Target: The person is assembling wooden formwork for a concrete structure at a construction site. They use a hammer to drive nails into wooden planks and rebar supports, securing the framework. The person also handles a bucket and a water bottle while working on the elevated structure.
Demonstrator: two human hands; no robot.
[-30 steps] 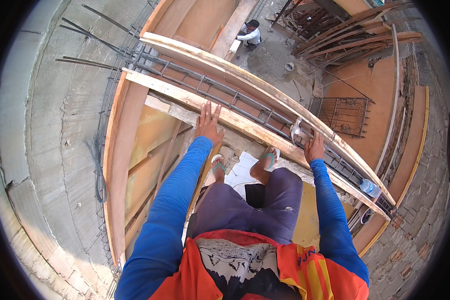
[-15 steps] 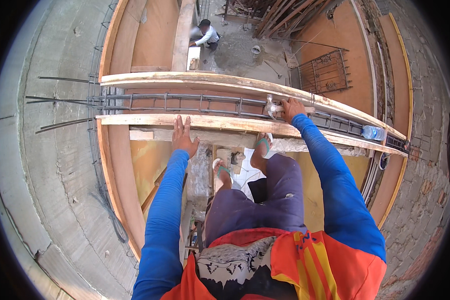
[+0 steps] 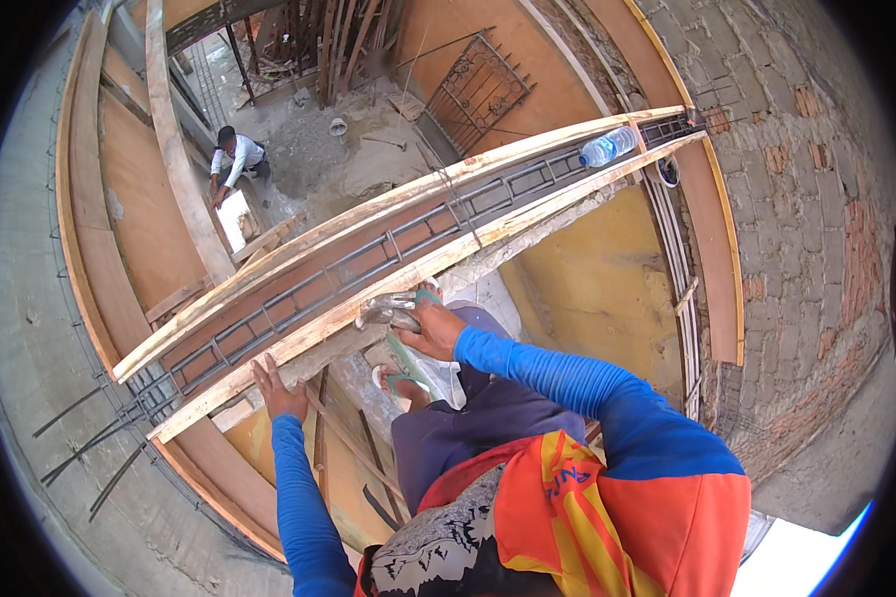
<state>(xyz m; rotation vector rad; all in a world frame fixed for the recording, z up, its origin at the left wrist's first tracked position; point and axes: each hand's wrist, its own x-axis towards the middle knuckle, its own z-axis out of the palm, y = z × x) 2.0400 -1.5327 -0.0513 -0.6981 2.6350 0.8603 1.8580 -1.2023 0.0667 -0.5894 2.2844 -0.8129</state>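
Observation:
My left hand rests its spread fingers on the edge of the near wooden formwork board. In my right hand is a claw hammer, gripped with its metal head beside that same board; most of the handle is hidden by my fingers. Between the near board and the far formwork board runs a long steel rebar cage. My feet, in green-strapped sandals, stand below the near board, partly covered by my right hand and legs.
A clear water bottle lies across the rebar near the right end. Bare rebar ends stick out at the left. Far below, a person crouches by a pale board. A metal grille leans on the panel; a brick wall rises at right.
The view has turned, so the formwork now slants up to the right. My right hand has brought the hammer from over the rebar to the near board's closer side. My left hand stays on the board.

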